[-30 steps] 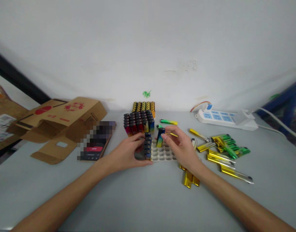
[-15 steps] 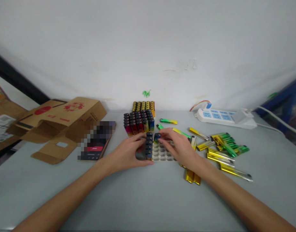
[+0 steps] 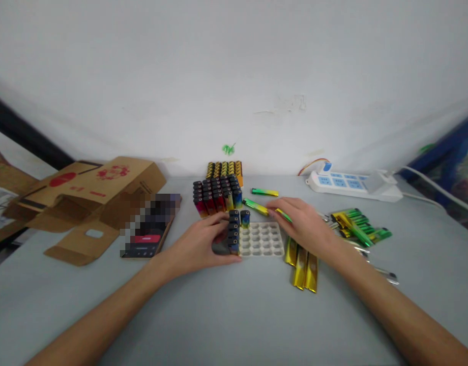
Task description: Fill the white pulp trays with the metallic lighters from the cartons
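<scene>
My left hand [image 3: 198, 239] curls around the left end of a white tray with round-edged pockets [image 3: 261, 239], its fingers and thumb bracing a row of black-topped lighters [image 3: 234, 231] that stand upright there. Beside that row, one blue lighter [image 3: 245, 219] stands alone in a pocket at the back. To the right of the tray, my right hand [image 3: 300, 218] has its fingers closed on a yellow-green lighter [image 3: 284, 215] lying on the table. Another green-yellow lighter [image 3: 256, 206] lies just left of its fingertips.
Behind the tray stand a block of black-topped lighters [image 3: 217, 195] and a gold-topped block [image 3: 224, 169]. Loose lighters [image 3: 358, 226] and gold ones [image 3: 305, 269] lie to the right, before a power strip [image 3: 344, 184]. At left are a phone [image 3: 148, 239] and an open carton [image 3: 115, 178].
My right hand has let go of the blue lighter, which stands in the tray, and moved right to the loose lighters. My left hand stays at the row.
</scene>
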### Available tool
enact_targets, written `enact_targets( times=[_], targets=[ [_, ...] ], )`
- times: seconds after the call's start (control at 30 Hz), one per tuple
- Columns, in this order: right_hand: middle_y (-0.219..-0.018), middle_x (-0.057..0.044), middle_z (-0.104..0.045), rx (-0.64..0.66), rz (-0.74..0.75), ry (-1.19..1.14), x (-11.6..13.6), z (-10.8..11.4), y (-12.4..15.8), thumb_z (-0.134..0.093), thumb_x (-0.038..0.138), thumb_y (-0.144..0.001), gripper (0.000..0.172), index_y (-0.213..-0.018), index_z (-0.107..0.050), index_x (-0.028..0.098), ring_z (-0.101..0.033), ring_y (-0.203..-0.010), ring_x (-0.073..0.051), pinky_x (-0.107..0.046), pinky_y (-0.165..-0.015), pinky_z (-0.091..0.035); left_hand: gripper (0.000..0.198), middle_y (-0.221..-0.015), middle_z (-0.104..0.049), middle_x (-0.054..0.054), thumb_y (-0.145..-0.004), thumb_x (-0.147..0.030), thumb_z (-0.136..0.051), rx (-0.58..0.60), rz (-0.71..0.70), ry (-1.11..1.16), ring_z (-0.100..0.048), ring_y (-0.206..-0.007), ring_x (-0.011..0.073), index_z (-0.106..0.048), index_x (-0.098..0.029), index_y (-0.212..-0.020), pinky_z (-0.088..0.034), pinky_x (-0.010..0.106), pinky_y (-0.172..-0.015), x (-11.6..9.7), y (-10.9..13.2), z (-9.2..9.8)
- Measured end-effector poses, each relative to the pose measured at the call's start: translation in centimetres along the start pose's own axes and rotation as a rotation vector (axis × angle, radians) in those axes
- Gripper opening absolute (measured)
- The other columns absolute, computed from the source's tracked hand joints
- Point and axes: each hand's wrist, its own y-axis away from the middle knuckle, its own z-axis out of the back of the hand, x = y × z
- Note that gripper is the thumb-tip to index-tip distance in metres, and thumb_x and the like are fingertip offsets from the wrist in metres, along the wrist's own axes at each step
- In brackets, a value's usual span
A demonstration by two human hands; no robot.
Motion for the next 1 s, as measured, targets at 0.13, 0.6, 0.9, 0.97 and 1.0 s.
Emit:
enact_targets(
  times=[0.13, 0.6, 0.9, 0.97, 1.0],
  targets=[
    [-0.104, -0.014, -0.079, 0.07, -0.162, 0.21, -4.1, 4.2, 1.2, -0.056, 0.035, -0.105, 0.024, -0.108, -0.074, 0.02, -0.074, -0.093, -0.031, -0.046, -0.087, -0.058, 0.043, -0.124, -0.067, 0.012, -0.084, -0.056, -0.084, -0.001, -0.01, -0.01, -0.072, -0.109, 0.0296, -0.074, -0.017, -0.096, -0.063, 0.037, -0.093, 0.3, 0.2, -0.1],
    [-0.094, -0.011, -0.077, 0.24, -0.347, 0.162, -7.5, 6.1, 3.1, -0.059, 0.045, -0.099, 0.028, -0.094, -0.072, 0.021, -0.071, -0.082, -0.027, -0.039, -0.075, -0.055, 0.05, -0.129, -0.068, 0.013, -0.083, -0.055, -0.086, -0.03, -0.032, -0.018, -0.071, -0.118, 0.0327, -0.075, -0.018, -0.114, -0.062, 0.043, -0.102, 0.6, 0.2, -0.2],
    [-0.106, -0.01, -0.079, -0.146, -0.296, -0.109, -5.8, 5.9, 1.8, -0.07, 0.048, -0.096, 0.031, -0.109, -0.076, 0.021, -0.071, -0.084, -0.024, -0.038, -0.074, -0.055, 0.052, -0.128, -0.068, 0.012, -0.082, -0.054, -0.086, -0.04, -0.039, -0.019, -0.072, -0.116, 0.0316, -0.075, -0.018, -0.119, -0.063, 0.041, -0.101, 0.7, 0.2, -0.3],
    [-0.111, -0.009, -0.078, -0.214, -0.346, -0.331, -5.3, 5.6, 1.7, -0.076, 0.053, -0.093, 0.035, -0.112, -0.078, 0.023, -0.07, -0.088, -0.024, -0.037, -0.077, -0.056, 0.052, -0.129, -0.068, 0.012, -0.083, -0.054, -0.086, -0.039, -0.035, -0.015, -0.072, -0.118, 0.0314, -0.075, -0.019, -0.119, -0.062, 0.04, -0.102, 0.7, 0.2, -0.3],
    [-0.11, -0.008, -0.078, -0.236, -0.379, -0.443, -5.0, 5.5, 1.6, -0.078, 0.055, -0.091, 0.037, -0.111, -0.079, 0.024, -0.07, -0.089, -0.023, -0.037, -0.078, -0.057, 0.052, -0.128, -0.068, 0.012, -0.083, -0.054, -0.086, -0.036, -0.032, -0.014, -0.072, -0.117, 0.0313, -0.075, -0.018, -0.119, -0.062, 0.039, -0.101, 0.7, 0.3, -0.3]
  ],
)
